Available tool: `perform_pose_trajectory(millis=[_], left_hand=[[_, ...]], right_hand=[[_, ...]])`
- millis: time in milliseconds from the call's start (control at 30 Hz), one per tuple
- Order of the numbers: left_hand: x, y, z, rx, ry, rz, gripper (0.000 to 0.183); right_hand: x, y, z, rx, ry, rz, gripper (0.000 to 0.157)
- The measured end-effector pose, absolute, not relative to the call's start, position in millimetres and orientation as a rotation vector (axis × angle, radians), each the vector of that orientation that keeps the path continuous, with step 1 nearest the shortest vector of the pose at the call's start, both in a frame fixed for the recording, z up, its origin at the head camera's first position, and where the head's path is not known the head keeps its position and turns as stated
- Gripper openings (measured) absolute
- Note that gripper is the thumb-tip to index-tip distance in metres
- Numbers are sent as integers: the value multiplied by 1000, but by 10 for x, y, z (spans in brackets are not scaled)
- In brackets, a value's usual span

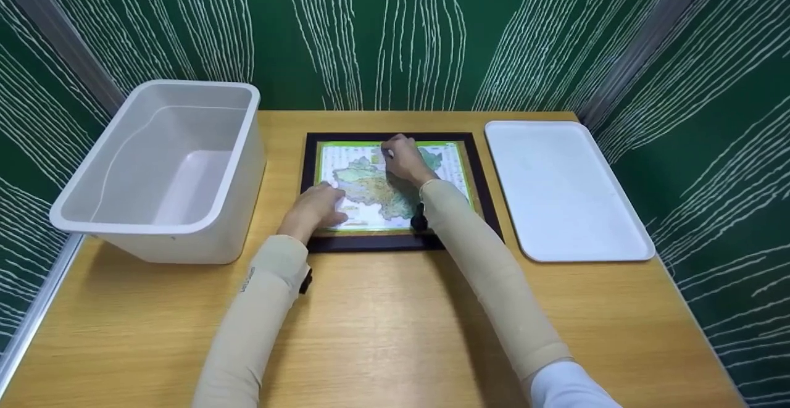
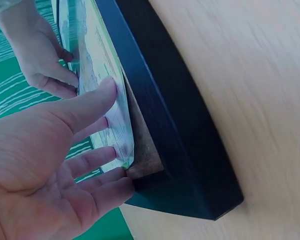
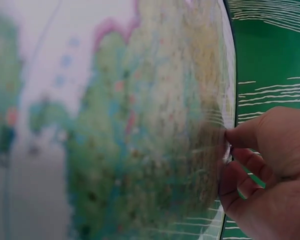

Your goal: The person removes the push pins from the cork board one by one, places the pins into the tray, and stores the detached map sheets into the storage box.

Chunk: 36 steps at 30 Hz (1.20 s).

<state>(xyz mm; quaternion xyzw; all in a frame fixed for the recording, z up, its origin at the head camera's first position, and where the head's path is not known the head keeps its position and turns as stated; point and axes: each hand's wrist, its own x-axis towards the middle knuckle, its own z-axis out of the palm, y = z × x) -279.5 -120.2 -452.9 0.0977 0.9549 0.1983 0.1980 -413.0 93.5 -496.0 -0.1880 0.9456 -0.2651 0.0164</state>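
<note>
A glossy map [image 1: 370, 189] with a green border lies inside a black frame [image 1: 395, 244], with a strip of brown backing showing around it. My left hand [image 1: 316, 207] rests at the map's left edge. In the left wrist view its thumb [image 2: 107, 92] lies over the map's edge and the other fingers, loosely extended, reach to the corner of the frame. My right hand [image 1: 407, 158] is at the upper middle of the map, fingers bent and fingertips down at its surface. A small shiny bit shows by those fingertips in the right wrist view; whether they pinch it I cannot tell.
A deep white plastic bin [image 1: 237, 167] stands left of the frame. To the right lies a shallow white tray [image 1: 568, 192]. Both are on the wooden table [image 1: 370, 321], and green panels [image 1: 395, 37] with white wavy lines enclose its back and sides.
</note>
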Motion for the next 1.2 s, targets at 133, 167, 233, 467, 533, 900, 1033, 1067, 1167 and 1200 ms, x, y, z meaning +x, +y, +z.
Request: perform_pose_trajectory(millis=[133,167,233,467,533,900,1033,1067,1167,1200], left_hand=[[-2801,-1198,-4554,287,2675,537,60],[-2803,-1199,-4554,289,2674,532,60],[-2811,-1200,-4550,286,2675,529,60],[-2831,-1204,-4527,302,2684,489,60],[-2830,-1205,-4534,320,2684,458,59],[-2776,-1180,-4610,377,2628,372,61],[-2770,-1150,-4626,345,2616,379,62],[-2767,-1136,-4631,336,2620,378,62],[-2747,-1088,-4651,282,2635,407,64],[-2736,-1071,-4657,257,2637,414,66]], right_hand=[[-4142,944,-4972,-532,2937,-822,27],[-4146,945,-4969,-527,2937,-823,28],[-4157,941,-4960,-527,2942,-826,28],[-4171,955,-4954,-595,2999,-847,29],[-4160,966,-4958,-612,2997,-845,29],[-4176,1001,-4969,-513,2959,-906,30],[-4178,998,-5009,-485,2946,-980,30],[-4180,996,-5014,-471,2942,-997,31],[-4195,990,-5010,-434,2941,-1010,31],[-4202,988,-5000,-425,2940,-1009,31]])
